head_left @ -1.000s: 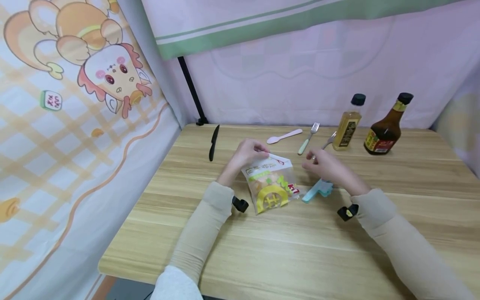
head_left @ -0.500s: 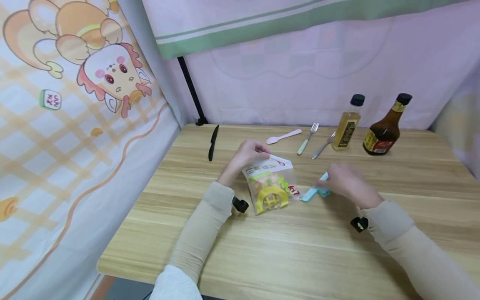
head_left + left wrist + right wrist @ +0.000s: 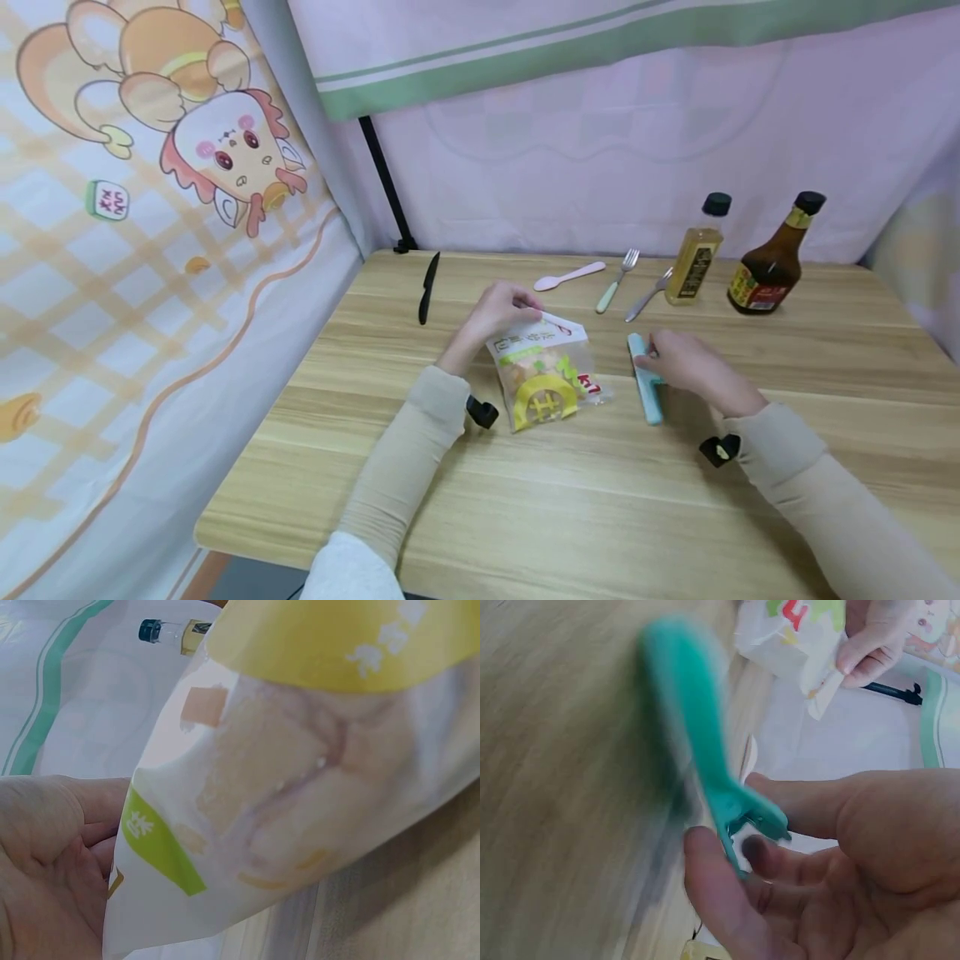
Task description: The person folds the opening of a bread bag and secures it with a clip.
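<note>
The left hand [image 3: 501,308] pinches the folded white top of a clear snack bag [image 3: 542,379] printed in yellow and green, tilted above the table. Pale food pieces show through its plastic in the left wrist view. To the right of the bag, the right hand [image 3: 688,365] grips a turquoise bag clip [image 3: 648,398] by its handle end. In the right wrist view the clip's long bar [image 3: 694,697] points away from the fingers, and its two handle levers sit between thumb and fingertips. Whether the clip's jaws are parted cannot be made out.
Along the back of the wooden table [image 3: 525,508] lie a black knife [image 3: 428,289], a pink spoon [image 3: 568,277], a green-handled fork [image 3: 617,282] and a grey fork [image 3: 649,295]. A light oil bottle [image 3: 694,258] and a dark sauce bottle [image 3: 772,262] stand at the back right.
The right hand has moved from near the forks down to the bag clip, gripped it and turned its bar more upright in the head view. The left hand and bag have barely moved.
</note>
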The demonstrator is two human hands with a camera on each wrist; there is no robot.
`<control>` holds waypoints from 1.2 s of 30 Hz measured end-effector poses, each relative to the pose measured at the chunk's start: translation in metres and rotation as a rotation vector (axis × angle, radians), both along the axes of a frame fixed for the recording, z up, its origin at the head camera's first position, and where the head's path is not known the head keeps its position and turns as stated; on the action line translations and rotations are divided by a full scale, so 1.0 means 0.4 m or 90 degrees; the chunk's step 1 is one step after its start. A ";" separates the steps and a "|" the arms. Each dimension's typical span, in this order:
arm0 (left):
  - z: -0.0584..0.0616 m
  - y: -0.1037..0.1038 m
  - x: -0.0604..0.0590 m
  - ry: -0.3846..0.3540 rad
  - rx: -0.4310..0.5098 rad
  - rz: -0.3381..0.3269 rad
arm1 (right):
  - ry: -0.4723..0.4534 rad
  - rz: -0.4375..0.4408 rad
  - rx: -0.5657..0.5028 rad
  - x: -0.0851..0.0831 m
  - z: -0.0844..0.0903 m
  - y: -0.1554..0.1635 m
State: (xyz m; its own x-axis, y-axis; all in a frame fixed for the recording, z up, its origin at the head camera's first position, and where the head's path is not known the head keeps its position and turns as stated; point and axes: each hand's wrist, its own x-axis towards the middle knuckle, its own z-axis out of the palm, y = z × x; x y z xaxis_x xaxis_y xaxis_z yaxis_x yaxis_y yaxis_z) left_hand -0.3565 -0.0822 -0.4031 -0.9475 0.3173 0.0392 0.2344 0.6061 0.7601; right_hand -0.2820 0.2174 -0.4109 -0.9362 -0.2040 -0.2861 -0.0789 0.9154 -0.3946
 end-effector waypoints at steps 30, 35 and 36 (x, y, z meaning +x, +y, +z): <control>-0.011 0.004 -0.009 0.023 -0.029 -0.024 | 0.119 -0.011 -0.211 -0.095 0.023 0.017; -0.013 0.004 -0.014 0.029 -0.031 -0.032 | 0.090 -0.008 -0.228 -0.099 0.019 0.016; -0.014 0.003 -0.015 0.030 -0.031 -0.034 | 0.086 -0.009 -0.229 -0.100 0.018 0.016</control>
State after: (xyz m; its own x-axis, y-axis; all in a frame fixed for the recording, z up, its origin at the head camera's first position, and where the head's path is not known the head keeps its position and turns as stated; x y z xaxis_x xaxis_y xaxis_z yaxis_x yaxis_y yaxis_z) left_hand -0.3625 -0.0810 -0.4086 -0.9269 0.3695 0.0663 0.3017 0.6282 0.7172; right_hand -0.3220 0.2238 -0.4038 -0.9641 -0.2555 -0.0727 -0.1400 0.7214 -0.6782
